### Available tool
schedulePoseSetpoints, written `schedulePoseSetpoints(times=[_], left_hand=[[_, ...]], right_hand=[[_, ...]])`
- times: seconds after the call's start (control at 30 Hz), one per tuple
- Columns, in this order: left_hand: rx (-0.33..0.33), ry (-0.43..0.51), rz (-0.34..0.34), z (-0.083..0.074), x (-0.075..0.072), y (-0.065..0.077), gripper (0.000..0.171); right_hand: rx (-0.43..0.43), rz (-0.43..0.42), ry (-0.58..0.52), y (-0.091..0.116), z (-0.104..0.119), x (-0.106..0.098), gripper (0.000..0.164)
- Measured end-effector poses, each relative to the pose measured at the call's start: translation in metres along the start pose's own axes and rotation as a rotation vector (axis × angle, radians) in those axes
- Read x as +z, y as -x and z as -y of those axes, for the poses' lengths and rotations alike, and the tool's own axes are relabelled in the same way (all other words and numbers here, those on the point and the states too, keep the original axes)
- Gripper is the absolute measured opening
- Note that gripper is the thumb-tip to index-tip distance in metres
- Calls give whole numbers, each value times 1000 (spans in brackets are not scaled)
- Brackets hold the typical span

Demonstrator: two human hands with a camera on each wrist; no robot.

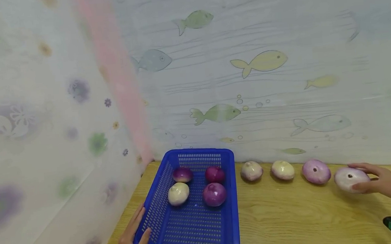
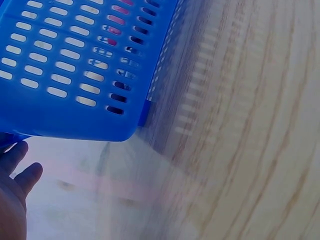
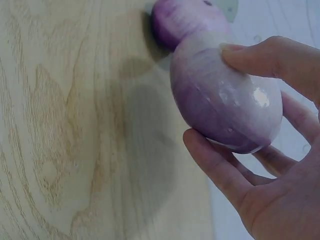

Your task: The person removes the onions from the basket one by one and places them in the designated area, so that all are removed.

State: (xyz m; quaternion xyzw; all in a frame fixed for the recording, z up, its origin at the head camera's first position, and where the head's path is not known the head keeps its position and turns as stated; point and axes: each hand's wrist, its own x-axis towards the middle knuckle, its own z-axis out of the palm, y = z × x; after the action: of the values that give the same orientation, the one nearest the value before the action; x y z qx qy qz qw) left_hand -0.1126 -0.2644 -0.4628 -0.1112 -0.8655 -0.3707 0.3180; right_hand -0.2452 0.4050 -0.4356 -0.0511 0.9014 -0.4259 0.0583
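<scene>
My right fingers (image 3: 217,165) curl under one side of a pale onion (image 1: 350,180), thumb across the other: a pinch, with the right hand (image 1: 385,183) at its 3 o'clock. Left hand (image 1: 130,242), at the 8 o'clock of the basket (image 1: 234,211), has digits straight and spread by the rim; pressing or just resting, can't tell.

Skin looks slick, so best I hold the fattest part, squeeze evenly, and leave room for the purple onion (image 1: 316,172) just beside it at 9 o'clock. Left hand should steady the basket without tipping it.

Farther toward 9: two whitish onions (image 1: 282,170) on the table (image 1: 284,215), then the basket, with four onions (image 1: 214,194) in its far half, roughly 10 to 2.

Right wrist view gives my lower fingers and a shadow set apart, so likely lifted; head view hides those fingers but shows the onion's dark spot. Left wrist view alone shows the basket's outer wall up close, bits of red through the slots.
</scene>
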Motion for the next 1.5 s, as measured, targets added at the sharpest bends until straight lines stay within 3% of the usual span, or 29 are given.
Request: schedulePoseSetpoints(times=[0.37, 0.57, 1.03, 1.33, 1.5], left_hand=[[-4, -27, -5, 4, -3, 2, 59], [3, -5, -6, 2, 2, -2, 59], [20, 34, -31, 4, 3, 0, 61], [-31, 27, -2, 4, 2, 0, 61], [-9, 39, -7, 5, 2, 1, 61]], right_hand=[[31, -6, 55, -22, -18, 5, 78], [29, -64, 73, -23, -24, 3, 82], [-70, -254, 149, -21, -30, 12, 73], [-48, -289, 181, -16, -24, 12, 66], [-25, -314, 211, -16, -25, 11, 61]])
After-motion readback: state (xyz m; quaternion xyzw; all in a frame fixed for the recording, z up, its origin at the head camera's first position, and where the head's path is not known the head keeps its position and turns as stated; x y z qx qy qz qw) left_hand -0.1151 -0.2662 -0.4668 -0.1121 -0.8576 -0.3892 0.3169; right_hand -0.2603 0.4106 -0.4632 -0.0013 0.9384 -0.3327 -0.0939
